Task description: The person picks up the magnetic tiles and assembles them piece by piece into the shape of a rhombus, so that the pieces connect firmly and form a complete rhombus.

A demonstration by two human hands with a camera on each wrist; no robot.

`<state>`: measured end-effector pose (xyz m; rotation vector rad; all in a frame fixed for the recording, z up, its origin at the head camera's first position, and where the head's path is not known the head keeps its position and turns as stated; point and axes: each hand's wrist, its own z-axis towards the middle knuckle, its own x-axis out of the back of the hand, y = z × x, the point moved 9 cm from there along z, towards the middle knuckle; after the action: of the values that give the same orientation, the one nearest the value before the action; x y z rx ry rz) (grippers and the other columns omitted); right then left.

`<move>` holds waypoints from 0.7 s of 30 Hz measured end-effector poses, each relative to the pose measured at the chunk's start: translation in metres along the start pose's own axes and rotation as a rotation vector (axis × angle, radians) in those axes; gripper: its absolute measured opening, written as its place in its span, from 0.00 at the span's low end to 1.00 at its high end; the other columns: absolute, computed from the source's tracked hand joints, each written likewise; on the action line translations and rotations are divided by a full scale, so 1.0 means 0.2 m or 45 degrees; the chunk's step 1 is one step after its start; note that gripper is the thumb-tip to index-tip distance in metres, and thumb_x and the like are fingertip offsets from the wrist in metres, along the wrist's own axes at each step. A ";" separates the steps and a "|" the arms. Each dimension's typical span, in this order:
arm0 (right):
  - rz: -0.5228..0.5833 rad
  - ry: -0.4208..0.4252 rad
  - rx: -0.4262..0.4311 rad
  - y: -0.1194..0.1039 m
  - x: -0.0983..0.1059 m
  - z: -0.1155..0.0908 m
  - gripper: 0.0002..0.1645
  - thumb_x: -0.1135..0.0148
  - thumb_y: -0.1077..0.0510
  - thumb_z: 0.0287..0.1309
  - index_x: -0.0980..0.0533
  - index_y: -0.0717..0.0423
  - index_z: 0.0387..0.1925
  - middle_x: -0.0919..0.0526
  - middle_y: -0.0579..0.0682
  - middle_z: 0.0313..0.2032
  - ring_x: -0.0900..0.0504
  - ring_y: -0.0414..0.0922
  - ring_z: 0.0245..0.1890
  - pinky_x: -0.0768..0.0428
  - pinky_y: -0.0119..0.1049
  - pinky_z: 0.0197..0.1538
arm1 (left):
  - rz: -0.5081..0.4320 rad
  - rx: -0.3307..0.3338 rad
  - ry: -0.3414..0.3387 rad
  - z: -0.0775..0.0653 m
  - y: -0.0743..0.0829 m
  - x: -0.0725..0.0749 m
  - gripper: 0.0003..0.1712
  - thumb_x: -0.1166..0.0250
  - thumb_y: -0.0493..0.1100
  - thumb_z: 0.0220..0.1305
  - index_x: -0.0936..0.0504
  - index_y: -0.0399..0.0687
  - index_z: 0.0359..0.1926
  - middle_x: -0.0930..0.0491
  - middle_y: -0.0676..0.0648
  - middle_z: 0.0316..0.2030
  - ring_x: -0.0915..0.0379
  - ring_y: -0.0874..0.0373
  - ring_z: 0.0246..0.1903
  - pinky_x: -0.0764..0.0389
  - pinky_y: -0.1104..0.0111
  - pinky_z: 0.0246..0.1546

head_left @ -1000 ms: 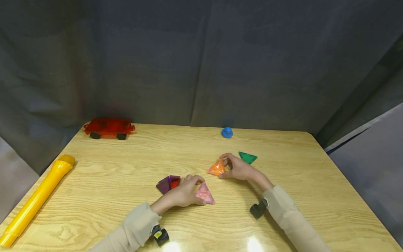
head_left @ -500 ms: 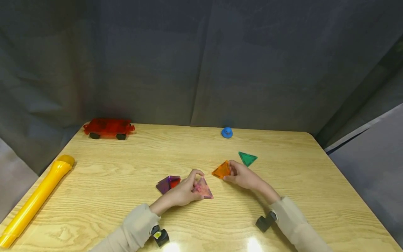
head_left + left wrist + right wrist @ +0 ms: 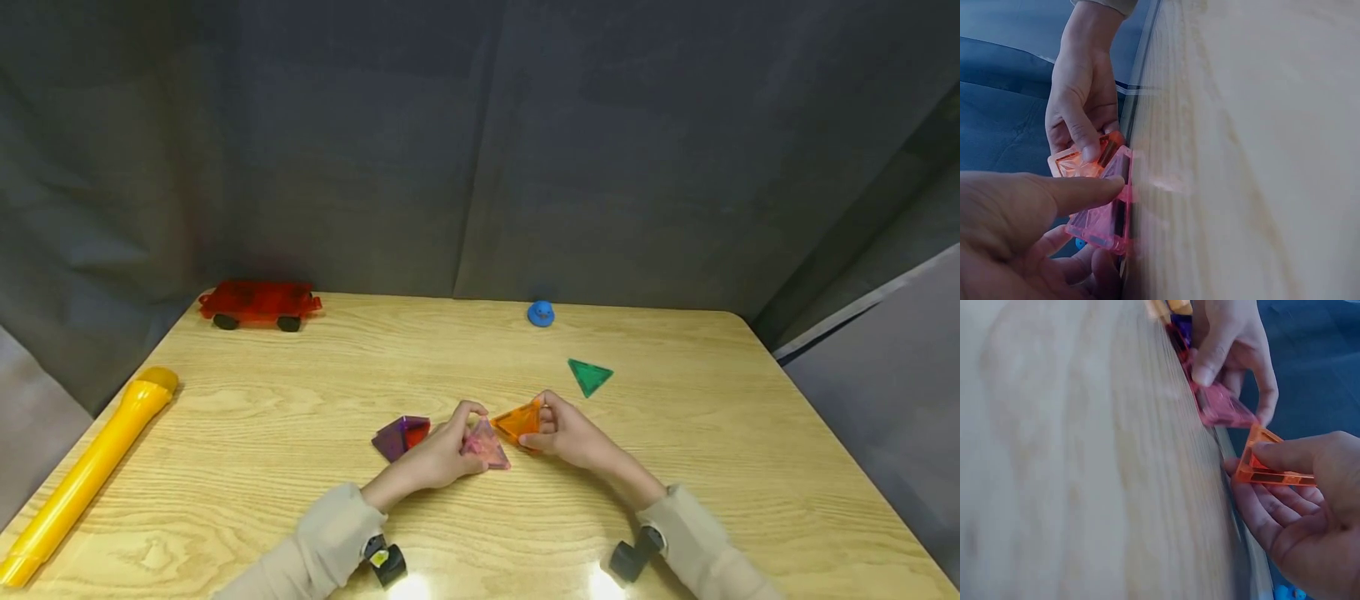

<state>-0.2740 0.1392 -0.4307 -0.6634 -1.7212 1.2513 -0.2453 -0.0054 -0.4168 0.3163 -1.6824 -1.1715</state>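
My left hand (image 3: 442, 454) grips a see-through pink triangular magnetic tile (image 3: 487, 447), thumb along its near edge and fingers behind it. Between the thumb and fingers of my right hand (image 3: 573, 433) is an orange triangular magnetic tile (image 3: 517, 423), held tilted. The two tiles come together corner to corner in the head view. In the right wrist view, the tip of the orange tile (image 3: 1266, 462) is right at the pink tile's (image 3: 1225, 407) end. Just left of my left hand stand purple and red tiles (image 3: 401, 437), partly hidden by that hand.
A green triangular tile (image 3: 590, 377) lies flat beyond my right hand. Farther back sits a small blue duck (image 3: 541, 314). A red wheeled car base (image 3: 260, 305) stands at the back left, and a long yellow tube (image 3: 90, 475) lies along the table's left edge.
My right hand first drew back slightly to the right, turning the orange tile, then brought it left and nearer, up to the pink one. The pink tile was tilted and raised a little.
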 end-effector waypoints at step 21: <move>-0.038 0.016 -0.046 -0.01 -0.06 -0.01 0.19 0.36 0.67 0.56 0.36 0.64 0.43 0.18 0.56 0.27 0.23 0.40 0.21 0.23 0.27 0.26 | -0.021 0.024 -0.015 0.01 -0.01 -0.01 0.34 0.34 0.33 0.57 0.40 0.42 0.62 0.29 0.45 0.32 0.41 0.61 0.20 0.38 0.72 0.21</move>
<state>-0.2673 0.1296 -0.4327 -0.6630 -1.7406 1.1953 -0.2462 -0.0033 -0.4192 0.3365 -1.7049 -1.1720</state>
